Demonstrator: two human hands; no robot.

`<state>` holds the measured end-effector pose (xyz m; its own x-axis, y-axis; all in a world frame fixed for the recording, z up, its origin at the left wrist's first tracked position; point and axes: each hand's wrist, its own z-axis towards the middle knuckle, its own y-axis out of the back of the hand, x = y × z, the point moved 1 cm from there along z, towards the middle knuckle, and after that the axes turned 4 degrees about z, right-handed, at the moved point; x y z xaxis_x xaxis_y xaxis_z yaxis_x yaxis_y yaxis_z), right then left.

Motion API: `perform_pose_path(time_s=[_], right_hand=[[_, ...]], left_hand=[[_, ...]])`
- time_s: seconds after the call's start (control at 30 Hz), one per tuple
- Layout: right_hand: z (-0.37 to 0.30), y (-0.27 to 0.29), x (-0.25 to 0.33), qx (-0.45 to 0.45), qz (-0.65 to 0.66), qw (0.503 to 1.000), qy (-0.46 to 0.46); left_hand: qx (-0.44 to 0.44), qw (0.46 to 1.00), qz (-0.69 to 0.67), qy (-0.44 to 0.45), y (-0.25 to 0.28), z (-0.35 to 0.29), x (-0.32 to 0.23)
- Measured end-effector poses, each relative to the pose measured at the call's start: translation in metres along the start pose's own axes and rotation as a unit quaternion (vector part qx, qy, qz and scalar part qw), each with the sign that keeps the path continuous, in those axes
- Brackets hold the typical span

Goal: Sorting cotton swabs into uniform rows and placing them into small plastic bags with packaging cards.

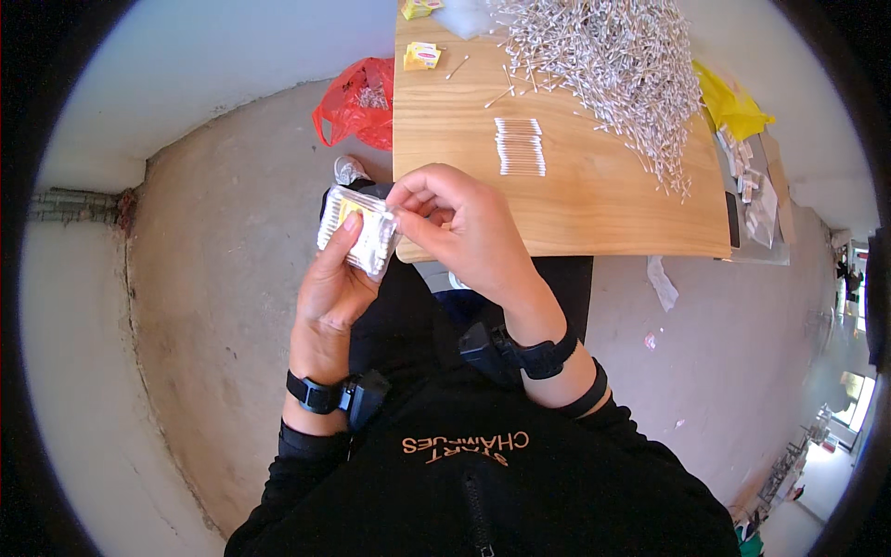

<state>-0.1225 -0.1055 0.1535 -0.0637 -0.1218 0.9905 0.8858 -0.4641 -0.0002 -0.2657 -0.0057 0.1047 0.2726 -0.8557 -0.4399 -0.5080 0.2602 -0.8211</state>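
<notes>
- Left of centre, a clear packet of white swabs (370, 232) was tilted, yellow-marked inside.
- The left hand (332, 286) clamped it, thumb across the front.
- The right hand (462, 227) pinched its right edge.

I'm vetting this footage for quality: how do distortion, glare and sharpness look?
Head view: the seam between white wall and grey floor bows visibly; head view: a bright window-like panel at right washes out; head view: pale highlights mask detail on the clear plastic packet of white cotton swabs; head view: the large white cotton-swab heap lacks crisp detail.
</notes>
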Motion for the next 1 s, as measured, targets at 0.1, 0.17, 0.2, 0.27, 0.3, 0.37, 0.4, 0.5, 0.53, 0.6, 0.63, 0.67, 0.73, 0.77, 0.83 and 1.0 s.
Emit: perform_pose_path(time_s=[0.1,0.17,0.2,0.27,0.3,0.37,0.4,0.5,0.53,0.6,0.63,0.67,0.73,0.77,0.83,1.0], right_hand=[[0.000,0.005,0.002,0.015,0.038,0.999,0.017],[0.001,0.007,0.002,0.035,0.064,0.997,0.006],[0.000,0.006,0.000,0.022,0.049,0.999,0.005],[0.000,0.004,-0.005,0.010,0.034,0.999,0.004],[0.001,0.002,-0.008,-0.015,0.029,0.999,0.009],[0.001,0.000,-0.008,-0.040,0.023,0.999,0.015],[0.001,-0.001,-0.005,-0.043,-0.001,0.999,0.022],[0.002,0.002,-0.005,-0.034,-0.009,0.999,0.027],[0.002,0.004,-0.006,-0.022,0.006,0.999,0.025],[0.001,0.003,-0.007,-0.038,-0.003,0.999,0.033],[0.001,0.002,-0.009,-0.054,-0.011,0.998,0.040],[0.000,0.000,-0.012,-0.054,-0.012,0.998,0.040],[0.001,-0.004,-0.016,-0.103,0.014,0.994,0.038],[0.000,-0.002,-0.014,-0.103,0.014,0.994,0.039],[0.000,0.001,-0.007,-0.094,0.073,0.992,-0.035],[0.000,0.002,-0.008,-0.016,0.068,0.995,-0.072]], left_hand=[[-0.001,1.000,0.017,-0.009,-0.011,-0.002,-0.001],[0.002,1.000,0.021,-0.009,-0.010,-0.001,-0.001],[0.005,1.000,0.025,-0.007,-0.009,-0.001,0.000],[0.004,1.000,0.013,0.001,-0.004,0.002,0.003],[0.004,1.000,0.001,0.010,-0.004,0.004,0.004],[-0.007,1.000,0.007,0.007,-0.008,0.004,0.006],[-0.019,1.000,0.013,0.003,-0.010,0.004,0.006],[-0.036,0.999,0.020,-0.006,-0.014,0.003,0.006],[-0.035,0.999,0.020,-0.007,-0.012,0.003,0.006],[0.001,1.000,0.003,-0.006,-0.009,0.005,0.007],[0.001,1.000,0.003,-0.006,-0.011,0.006,0.008],[-0.020,1.000,0.012,-0.015,-0.014,0.007,0.010],[-0.040,0.999,0.021,-0.025,-0.018,0.009,0.009],[-0.047,0.998,0.033,-0.031,-0.019,0.010,0.008],[-0.056,0.997,0.045,-0.041,-0.022,0.011,0.006],[-0.075,0.992,0.060,-0.078,-0.023,0.017,0.007]])
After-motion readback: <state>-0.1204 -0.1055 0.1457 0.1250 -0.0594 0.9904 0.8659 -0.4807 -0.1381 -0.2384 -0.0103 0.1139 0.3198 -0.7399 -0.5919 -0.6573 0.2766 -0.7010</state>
